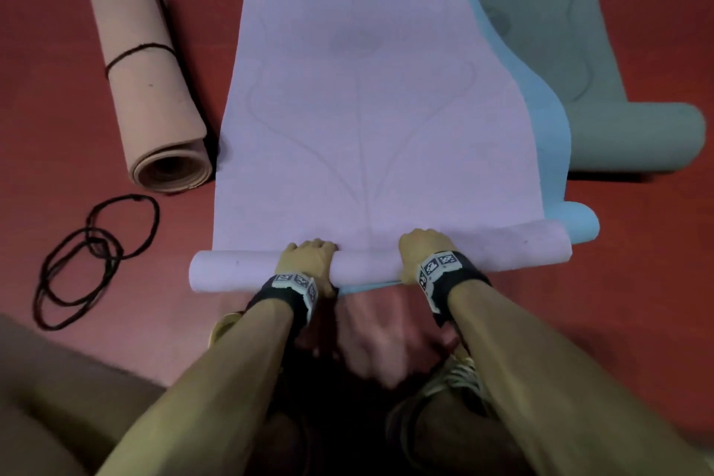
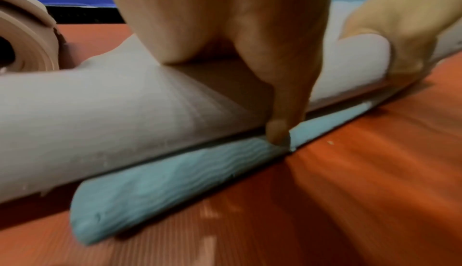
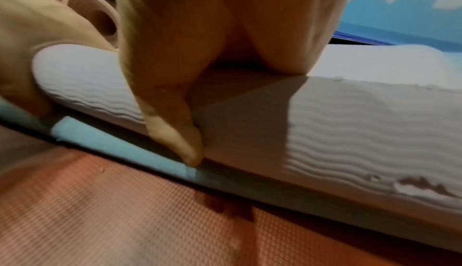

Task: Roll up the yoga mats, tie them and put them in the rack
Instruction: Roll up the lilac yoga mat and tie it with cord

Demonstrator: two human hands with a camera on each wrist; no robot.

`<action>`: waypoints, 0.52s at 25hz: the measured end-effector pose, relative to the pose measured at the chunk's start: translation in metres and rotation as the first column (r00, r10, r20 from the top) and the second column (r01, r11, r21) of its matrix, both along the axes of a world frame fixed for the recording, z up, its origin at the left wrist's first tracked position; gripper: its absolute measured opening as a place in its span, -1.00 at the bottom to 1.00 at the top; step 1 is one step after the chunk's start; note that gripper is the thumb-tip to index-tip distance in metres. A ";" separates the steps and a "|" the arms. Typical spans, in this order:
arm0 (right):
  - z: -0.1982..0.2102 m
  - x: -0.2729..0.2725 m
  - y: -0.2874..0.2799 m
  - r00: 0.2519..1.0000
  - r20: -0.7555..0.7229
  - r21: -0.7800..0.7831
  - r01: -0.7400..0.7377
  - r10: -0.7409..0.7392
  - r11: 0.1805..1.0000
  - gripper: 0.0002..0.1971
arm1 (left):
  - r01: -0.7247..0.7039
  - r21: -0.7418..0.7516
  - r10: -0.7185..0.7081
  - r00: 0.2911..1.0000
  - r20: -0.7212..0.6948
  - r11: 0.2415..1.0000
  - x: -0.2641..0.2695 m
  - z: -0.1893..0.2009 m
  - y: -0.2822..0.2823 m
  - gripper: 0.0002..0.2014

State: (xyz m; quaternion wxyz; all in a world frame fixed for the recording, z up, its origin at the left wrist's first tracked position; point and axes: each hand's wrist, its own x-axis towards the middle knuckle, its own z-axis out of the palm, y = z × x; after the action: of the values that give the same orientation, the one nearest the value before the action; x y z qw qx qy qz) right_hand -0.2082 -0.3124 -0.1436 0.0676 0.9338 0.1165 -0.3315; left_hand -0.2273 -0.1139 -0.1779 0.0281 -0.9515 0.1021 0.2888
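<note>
Basically both hands were clamped over the lavender mat's (image 1: 367, 120) started roll (image 1: 232, 276) on the red floor (image 1: 58, 120): left hand (image 1: 309, 263) left of centre, right hand (image 1: 423, 249) right of it, thumbs tucked at the underside. The roll's long axis ran crosswise; the unrolled length lay straight ahead, so it likely needed an even forward push. A tied tan mat (image 1: 148, 89) and loose black cords (image 1: 92, 255) lay left.
</note>
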 end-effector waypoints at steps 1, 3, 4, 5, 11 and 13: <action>0.002 0.004 0.000 0.999 -0.047 -0.008 0.015 -0.016 1.000 -0.68 | -0.001 -0.016 0.002 1.000 0.031 1.000 -0.011 0.002 0.001 -0.28; 0.007 0.010 -0.001 0.988 -0.140 -0.002 0.062 -0.062 0.998 -0.78 | 0.037 0.003 -0.037 0.994 0.108 0.999 -0.021 -0.002 0.001 -0.30; 0.008 0.012 -0.002 0.983 -0.165 0.010 0.085 -0.082 0.996 -0.81 | 0.048 0.003 -0.048 0.993 0.111 0.999 -0.020 -0.002 0.001 -0.31; 0.008 0.013 -0.002 0.980 -0.174 0.014 0.096 -0.092 0.995 -0.82 | 0.043 0.003 -0.043 0.996 0.073 0.999 -0.015 0.003 0.000 -0.31; -0.015 -0.029 -0.008 0.996 0.089 0.022 0.022 -0.024 1.000 -0.49 | -0.128 0.308 0.203 0.954 -0.222 0.943 0.022 -0.001 -0.027 -0.73; -0.018 -0.042 -0.003 0.976 0.216 0.002 0.005 -0.006 1.000 -0.45 | -0.113 0.313 0.181 0.964 -0.197 0.943 0.036 -0.006 -0.022 -0.63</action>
State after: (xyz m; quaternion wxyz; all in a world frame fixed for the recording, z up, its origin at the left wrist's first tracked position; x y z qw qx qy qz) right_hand -0.2503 -0.3154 -0.1615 0.0783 0.9647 0.1062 -0.2280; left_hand -0.1916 -0.1363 -0.1834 0.1382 -0.9029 -0.0119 0.4068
